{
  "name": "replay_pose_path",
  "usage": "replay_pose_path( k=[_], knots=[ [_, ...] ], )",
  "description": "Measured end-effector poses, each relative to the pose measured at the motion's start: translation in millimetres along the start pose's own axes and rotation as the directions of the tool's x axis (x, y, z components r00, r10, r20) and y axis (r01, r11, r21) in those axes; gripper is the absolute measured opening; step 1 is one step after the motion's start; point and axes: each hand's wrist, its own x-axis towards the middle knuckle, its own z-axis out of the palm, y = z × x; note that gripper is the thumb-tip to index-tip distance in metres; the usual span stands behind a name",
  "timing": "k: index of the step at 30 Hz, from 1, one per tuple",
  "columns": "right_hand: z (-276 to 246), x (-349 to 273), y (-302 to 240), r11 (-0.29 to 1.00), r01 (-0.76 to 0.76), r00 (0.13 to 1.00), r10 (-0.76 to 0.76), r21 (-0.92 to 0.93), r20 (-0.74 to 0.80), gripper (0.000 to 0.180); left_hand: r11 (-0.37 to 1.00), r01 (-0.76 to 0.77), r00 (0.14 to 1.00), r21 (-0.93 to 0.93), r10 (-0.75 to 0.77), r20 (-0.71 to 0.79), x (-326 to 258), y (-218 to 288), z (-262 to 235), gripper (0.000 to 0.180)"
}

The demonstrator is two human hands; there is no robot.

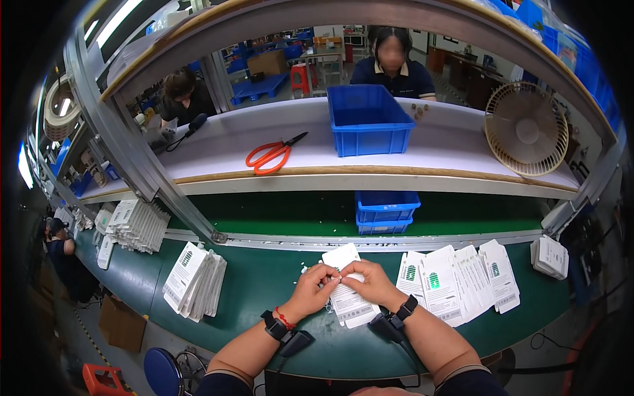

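Note:
My left hand (312,288) and my right hand (371,282) meet over the green bench, both pinching the same white printed package (348,300) at its upper part. A small white piece sits between the fingertips; what it is cannot be made out. The package lies flat on a short pile of similar ones. Each wrist wears a black band with a small device.
A row of white packages with green marks (456,280) lies right of my hands; more stacks (195,280) (137,226) (550,256) stand left and far right. Blue bins (386,212) (367,120), orange scissors (272,155) and a fan (526,129) sit on the belt and shelf. A person (392,63) works opposite.

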Motion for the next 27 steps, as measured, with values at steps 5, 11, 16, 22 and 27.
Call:
replay_pose_path(
  k=[5,11,16,22,27],
  knots=[
    [0.8,-0.4,0.7,1.0,-0.011,1.0,0.011,-0.02,-0.014,0.012,0.999,0.036,0.999,0.005,-0.036,0.025,-0.6,-0.3,-0.9,0.012],
    [2.3,-0.3,2.4,1.0,-0.02,0.999,0.02,0.004,-0.028,0.012,0.999,0.026,0.999,0.022,-0.027,0.042,-0.9,-2.2,-2.2,0.015],
    [2.0,-0.6,-0.1,1.0,-0.02,0.999,0.02,-0.003,-0.027,0.012,1.0,0.006,0.999,0.029,-0.007,0.05,-1.0,-3.7,-2.9,0.014],
    [0.8,-0.7,-3.5,0.999,-0.015,0.999,0.014,-0.035,-0.031,0.012,0.997,-0.073,0.996,0.037,0.071,0.06,0.9,-0.1,-3.2,0.014],
    [-0.1,-0.9,-0.4,1.0,0.014,1.0,-0.015,-0.024,-0.022,0.013,0.998,-0.033,0.999,0.054,0.031,0.041,-0.1,2.0,-1.4,0.012]
  ],
)
